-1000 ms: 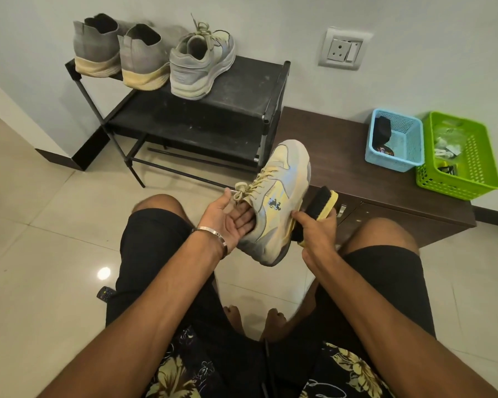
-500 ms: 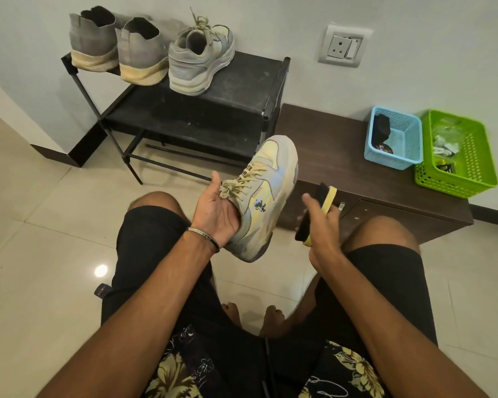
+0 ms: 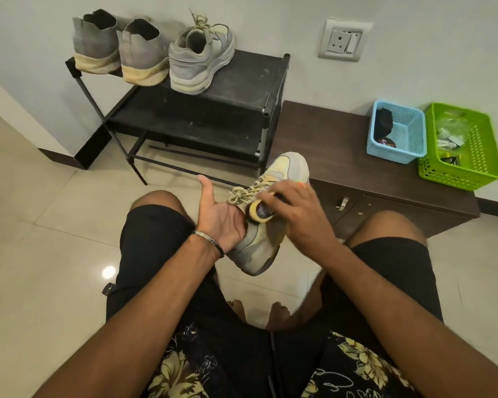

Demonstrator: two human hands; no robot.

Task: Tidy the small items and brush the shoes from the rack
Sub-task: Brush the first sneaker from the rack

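Item: pale yellow-and-grey sneaker [image 3: 263, 225], held over the floor between the person's knees, toe toward the dark wooden cabinet [image 3: 342, 156].
Left hand [image 3: 222, 216]: palm up beneath the heel side, thumb raised and free; fingers hidden behind the shoe, apparently cupping it.
Right hand [image 3: 296, 214]: fingers curled over a yellow-edged brush [image 3: 260, 214], pressing it on the laces; the hand covers most of the brush and the shoe's midsection.
Rack [image 3: 213, 110]: black, two shelves, against the wall left of the cabinet. Top shelf carries the matching sneaker [image 3: 202, 60], heel outward, and just beside it to the left a pair of grey high-top shoes [image 3: 121, 53].
Cabinet top: blue basket [image 3: 397, 133] with a dark item inside, touching a green basket [image 3: 466, 147] of small items, too small to identify.
Wall: socket plate [image 3: 344, 40].
Floor: glossy tiles.
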